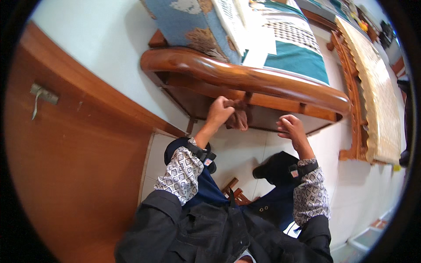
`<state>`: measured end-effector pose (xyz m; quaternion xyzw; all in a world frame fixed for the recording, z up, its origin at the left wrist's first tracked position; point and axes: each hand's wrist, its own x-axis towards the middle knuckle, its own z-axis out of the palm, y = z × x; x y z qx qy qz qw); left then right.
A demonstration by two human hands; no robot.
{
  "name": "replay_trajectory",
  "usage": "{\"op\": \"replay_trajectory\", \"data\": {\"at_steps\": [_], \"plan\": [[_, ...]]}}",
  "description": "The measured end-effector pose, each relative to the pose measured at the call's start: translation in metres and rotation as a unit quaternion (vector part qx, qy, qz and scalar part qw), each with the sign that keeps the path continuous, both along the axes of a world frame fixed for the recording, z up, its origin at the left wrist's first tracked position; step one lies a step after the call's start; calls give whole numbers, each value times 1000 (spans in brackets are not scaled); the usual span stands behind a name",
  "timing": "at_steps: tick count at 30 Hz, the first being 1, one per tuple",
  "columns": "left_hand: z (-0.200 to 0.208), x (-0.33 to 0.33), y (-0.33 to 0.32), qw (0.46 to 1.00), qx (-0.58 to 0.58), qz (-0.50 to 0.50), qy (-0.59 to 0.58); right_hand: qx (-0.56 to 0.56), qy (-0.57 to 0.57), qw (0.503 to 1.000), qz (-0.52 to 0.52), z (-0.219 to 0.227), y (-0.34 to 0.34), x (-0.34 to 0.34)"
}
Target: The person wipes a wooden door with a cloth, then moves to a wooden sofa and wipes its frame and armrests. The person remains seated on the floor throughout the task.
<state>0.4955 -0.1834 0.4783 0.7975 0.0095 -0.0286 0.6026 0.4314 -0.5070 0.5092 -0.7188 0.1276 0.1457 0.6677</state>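
My left hand [218,115] is closed on a crumpled brown cloth [238,117], which hangs from the fingers in front of the side of a wooden sofa or bench. Just above the cloth runs the glossy, rounded wooden armrest [245,79], with a flat brown panel below it. To the right, my right hand [292,130] is raised near the lower edge of that panel. Its fingers are loosely bent and partly apart, with nothing visible in them.
A teal, white and checked cover [298,57] lies on the seat beside a worn blue-and-brown upholstered piece [193,30]. At the left is a brown door [79,158]. A low table with a cream cloth [372,87] stands right. Wooden legs of a small stool [237,195] show beneath me.
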Motion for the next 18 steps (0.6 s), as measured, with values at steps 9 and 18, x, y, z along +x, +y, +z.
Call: {"op": "replay_trajectory", "data": {"at_steps": [9, 18], "plan": [[29, 4, 140, 851, -107, 471, -205, 91, -85, 992, 13, 25, -18, -4], [-37, -6, 16, 933, 50, 342, -101, 58, -65, 996, -2, 39, -9, 11]]}}
